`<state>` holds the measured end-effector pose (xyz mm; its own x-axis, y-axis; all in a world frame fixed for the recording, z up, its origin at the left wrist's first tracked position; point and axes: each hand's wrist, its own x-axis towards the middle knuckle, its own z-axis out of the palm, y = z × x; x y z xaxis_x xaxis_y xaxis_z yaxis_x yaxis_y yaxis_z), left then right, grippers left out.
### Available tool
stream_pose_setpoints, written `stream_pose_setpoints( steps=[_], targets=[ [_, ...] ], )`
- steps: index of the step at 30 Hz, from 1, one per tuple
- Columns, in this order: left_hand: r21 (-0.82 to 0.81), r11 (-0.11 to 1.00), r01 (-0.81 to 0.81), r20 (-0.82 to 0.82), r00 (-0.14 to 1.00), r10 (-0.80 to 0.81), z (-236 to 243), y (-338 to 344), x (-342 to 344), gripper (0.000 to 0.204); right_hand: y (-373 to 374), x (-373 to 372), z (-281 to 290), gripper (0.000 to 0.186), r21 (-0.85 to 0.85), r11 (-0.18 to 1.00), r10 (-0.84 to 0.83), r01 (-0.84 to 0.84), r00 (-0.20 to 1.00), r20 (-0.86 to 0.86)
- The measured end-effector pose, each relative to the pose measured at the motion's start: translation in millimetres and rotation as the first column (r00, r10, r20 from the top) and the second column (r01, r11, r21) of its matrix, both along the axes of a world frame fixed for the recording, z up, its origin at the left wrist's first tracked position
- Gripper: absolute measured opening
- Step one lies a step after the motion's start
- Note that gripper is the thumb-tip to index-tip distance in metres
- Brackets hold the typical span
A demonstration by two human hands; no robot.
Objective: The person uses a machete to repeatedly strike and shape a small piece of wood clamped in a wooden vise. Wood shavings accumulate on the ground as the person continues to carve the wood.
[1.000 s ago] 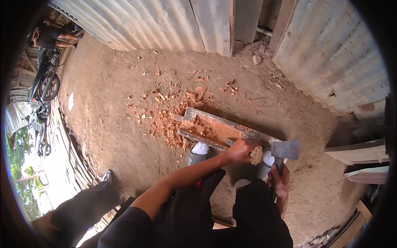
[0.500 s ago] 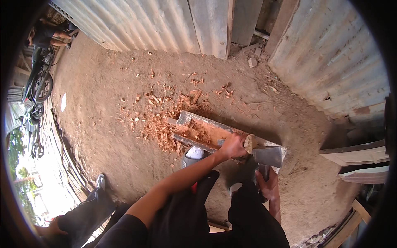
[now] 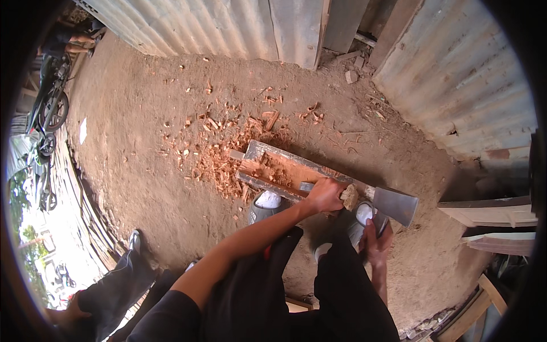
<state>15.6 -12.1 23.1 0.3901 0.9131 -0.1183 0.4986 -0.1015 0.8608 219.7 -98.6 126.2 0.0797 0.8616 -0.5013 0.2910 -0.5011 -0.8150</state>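
- The hollowed wooden trough (image 3: 302,164) lies on the dirt ground (image 3: 148,114) at the centre of the frame, slanting from centre left down to the right.
- Inside its hollow you have loose reddish wood shavings (image 3: 268,169), thickest toward the left end, with bare wood nearer the chisel (image 3: 306,186).
- Your left hand (image 3: 327,195) is wrapped around the chisel, its flat blade down in the hollow and its frayed handle end poking out to the right; the hand hides part of the trough.
- Your right hand (image 3: 378,240) is curled round the handle of the hatchet (image 3: 396,206), whose broad head is apart from the chisel and covers part of the trough's right end from view.
- Your left shoe (image 3: 265,208) and right shoe (image 3: 364,215) sit close along the trough's lower side; you cannot tell whether they touch it.
- A heap of wood chips (image 3: 219,171) spreads beyond its left end.
- Farther out, a stone (image 3: 351,76) lies near the corrugated sheets (image 3: 211,28) at the top.
- Another person's legs (image 3: 122,282) are at lower left, a motorcycle (image 3: 52,111) at upper left, and wooden boards (image 3: 493,214) at the right edge.
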Motion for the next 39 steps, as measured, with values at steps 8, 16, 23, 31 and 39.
stream_pose_setpoints(
  steps=[8,16,23,31,39],
  targets=[
    [0.078,0.995,-0.069,-0.021,0.997,0.071,-14,-4,-3,0.038,13,-10,14,0.02,-0.065,0.997,-0.049,0.042,0.993,-0.108],
    [0.081,0.994,-0.073,-0.006,0.997,0.074,-12,-7,-6,0.037,29,-9,23,0.022,-0.144,0.989,0.02,-0.031,0.996,-0.082],
    [0.07,0.997,-0.039,-0.014,0.999,0.04,-9,-9,-6,0.041,20,-14,11,0.02,-0.173,0.976,0.124,-0.131,0.991,-0.053],
    [0.145,0.988,-0.051,-0.047,0.997,0.059,-15,-8,-6,0.049,8,-19,1,0.021,-0.107,0.989,0.111,-0.103,0.992,0.067],
    [0.148,0.987,-0.058,-0.055,0.996,0.067,-21,-9,-5,0.05,7,-19,2,0.024,-0.108,0.976,-0.208,0.19,0.959,-0.191]
  ],
)
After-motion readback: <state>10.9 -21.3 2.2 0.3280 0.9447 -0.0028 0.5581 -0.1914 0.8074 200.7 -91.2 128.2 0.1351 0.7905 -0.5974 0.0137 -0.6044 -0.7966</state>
